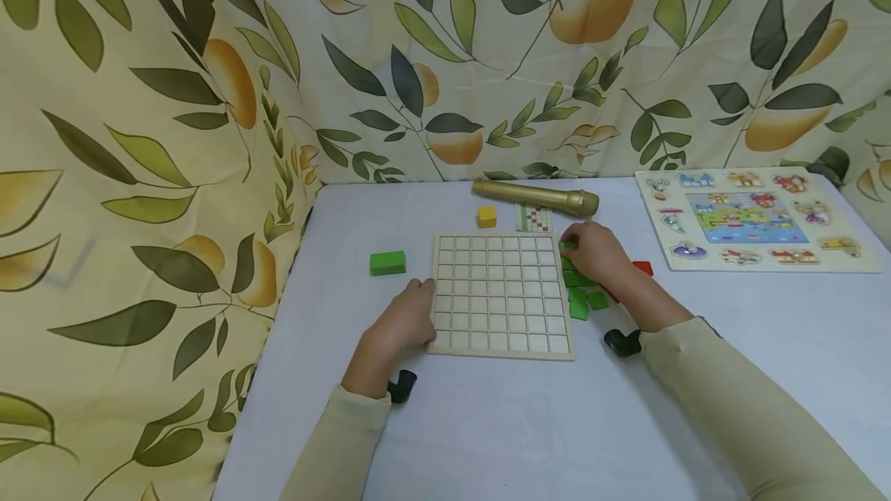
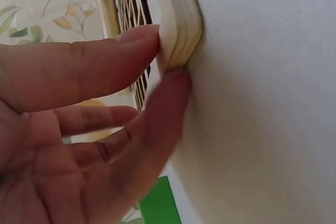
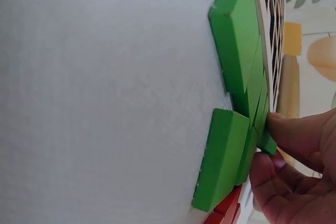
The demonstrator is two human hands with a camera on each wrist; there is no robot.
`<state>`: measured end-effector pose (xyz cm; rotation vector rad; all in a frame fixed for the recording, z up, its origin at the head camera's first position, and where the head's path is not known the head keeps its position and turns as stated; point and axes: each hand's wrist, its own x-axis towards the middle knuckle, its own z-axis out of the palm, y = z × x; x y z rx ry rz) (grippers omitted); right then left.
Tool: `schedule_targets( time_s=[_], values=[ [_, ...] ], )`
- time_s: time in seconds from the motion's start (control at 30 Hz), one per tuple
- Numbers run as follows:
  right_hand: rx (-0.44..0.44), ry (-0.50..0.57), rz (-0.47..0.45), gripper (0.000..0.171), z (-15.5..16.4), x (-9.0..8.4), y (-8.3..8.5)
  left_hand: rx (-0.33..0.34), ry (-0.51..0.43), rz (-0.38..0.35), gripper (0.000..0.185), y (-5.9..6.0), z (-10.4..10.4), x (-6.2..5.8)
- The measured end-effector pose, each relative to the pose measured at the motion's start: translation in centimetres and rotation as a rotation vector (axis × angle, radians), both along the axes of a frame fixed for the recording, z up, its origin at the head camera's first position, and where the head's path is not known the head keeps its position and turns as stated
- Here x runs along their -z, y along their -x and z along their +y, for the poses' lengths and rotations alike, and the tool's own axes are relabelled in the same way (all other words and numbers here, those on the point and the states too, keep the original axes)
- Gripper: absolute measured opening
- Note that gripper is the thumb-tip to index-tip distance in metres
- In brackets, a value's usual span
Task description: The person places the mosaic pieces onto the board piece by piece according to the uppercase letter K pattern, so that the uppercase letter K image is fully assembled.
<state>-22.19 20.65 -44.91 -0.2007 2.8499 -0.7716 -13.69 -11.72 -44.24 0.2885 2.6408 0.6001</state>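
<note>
A square wooden grid board (image 1: 503,296) lies on the white table. My left hand (image 1: 406,315) holds its left edge; in the left wrist view the thumb (image 2: 105,72) is on the board's rim (image 2: 181,19) and a fingertip touches its lower edge. At the far right corner, my right hand (image 1: 592,253) pinches a small green block (image 3: 268,142) between thumb and finger, close against the board. Several more green blocks (image 3: 223,156) lie flat along the board's right side. Red blocks (image 3: 227,211) sit behind them, partly hidden by the right hand and forearm.
A single green block (image 1: 387,263) lies left of the board. Beyond the board are a yellow cube (image 1: 486,216), a small patterned card (image 1: 534,217) and a gold microphone (image 1: 536,197). A picture puzzle board (image 1: 759,253) occupies the far right. Leaf-patterned cloth (image 1: 445,99) hangs behind.
</note>
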Motion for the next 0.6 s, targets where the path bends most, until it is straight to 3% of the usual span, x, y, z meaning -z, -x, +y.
schedule_targets(
  time_s=[0.17, 0.43, 0.6],
  values=[
    [-0.008, -0.003, 0.002, 0.026, 0.0, 0.0, 0.0, 0.081, 0.064, 0.021, 0.104, 0.0, -0.4, -0.3],
    [-0.001, -0.013, 0.007, 0.025, -0.1, 0.2, -0.1, 0.23, 0.084, 0.005, 0.109, -0.1, -1.5, -0.3],
    [-0.005, -0.015, 0.012, 0.025, -0.1, 0.2, -0.1, 0.271, 0.101, -0.032, 0.123, 0.0, -2.4, 0.0]
  ],
)
